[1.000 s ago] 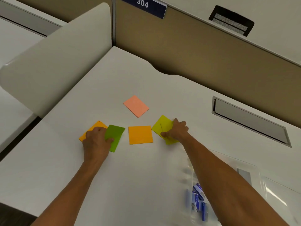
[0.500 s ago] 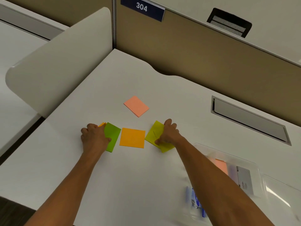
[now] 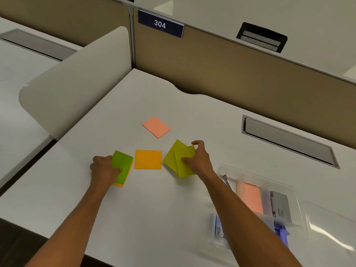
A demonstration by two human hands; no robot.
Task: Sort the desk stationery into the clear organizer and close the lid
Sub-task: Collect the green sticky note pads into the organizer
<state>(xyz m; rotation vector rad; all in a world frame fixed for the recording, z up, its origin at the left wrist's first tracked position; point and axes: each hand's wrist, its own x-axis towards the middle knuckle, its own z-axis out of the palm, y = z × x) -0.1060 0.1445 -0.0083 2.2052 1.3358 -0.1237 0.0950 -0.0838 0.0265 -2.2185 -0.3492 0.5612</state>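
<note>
Sticky-note pads lie on the white desk [image 3: 154, 205]. My left hand [image 3: 103, 169] grips a green pad [image 3: 121, 163] stacked on an orange pad [image 3: 120, 184] whose edge peeks out below. An orange pad [image 3: 148, 159] lies flat between my hands. My right hand [image 3: 199, 160] pinches yellow-green pads [image 3: 178, 160], two fanned apart, one lifted at its edge. A pink pad [image 3: 156, 127] lies farther back. The clear organizer [image 3: 289, 191] stands at the right, partly behind my right forearm, holding a pink pad [image 3: 252, 197], a grey stapler [image 3: 280, 207] and blue items.
The organizer's clear lid [image 3: 331, 228] lies open to its right. A rounded white divider [image 3: 73, 78] borders the desk on the left. A tan partition [image 3: 231, 74] with a "304" sign closes the back. A grey cable slot [image 3: 289, 141] is recessed at the right rear.
My left hand has slid the green pad fully over the orange pad beneath it. My right hand has separated and lifted a yellow-green pad. The view has shifted so the organizer shows more.
</note>
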